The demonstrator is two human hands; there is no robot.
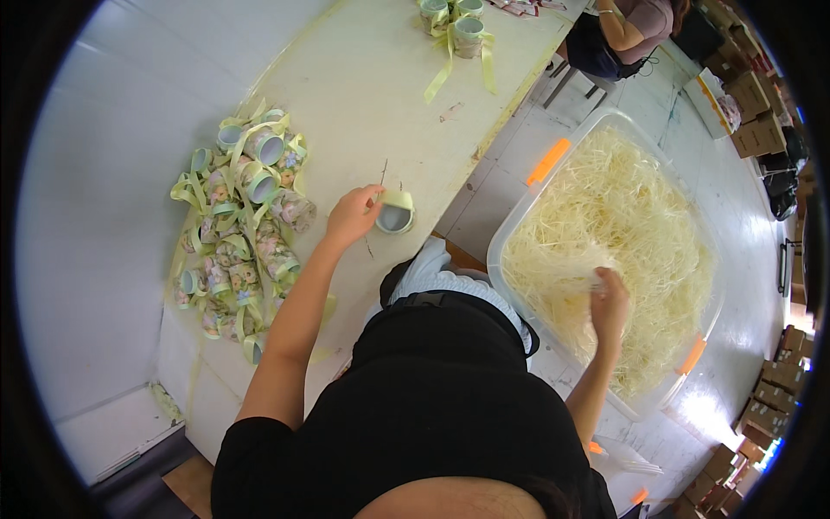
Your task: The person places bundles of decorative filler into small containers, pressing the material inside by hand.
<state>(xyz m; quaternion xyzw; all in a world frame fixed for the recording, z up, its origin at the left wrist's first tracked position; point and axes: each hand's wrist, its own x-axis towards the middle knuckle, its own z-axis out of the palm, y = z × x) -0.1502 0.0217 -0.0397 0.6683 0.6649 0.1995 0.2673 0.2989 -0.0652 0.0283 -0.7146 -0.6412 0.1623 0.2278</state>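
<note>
Head view: left of the bin (496,247), my half-curled left hand (353,214) touches a cup's ribbon (397,199), grip unclear. Over the bin, my half-closed right hand (609,298) grasps pale shreds (590,258).

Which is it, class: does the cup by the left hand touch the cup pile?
Apart: the head view shows bare tabletop and the left hand between the cup and the pile.
</note>
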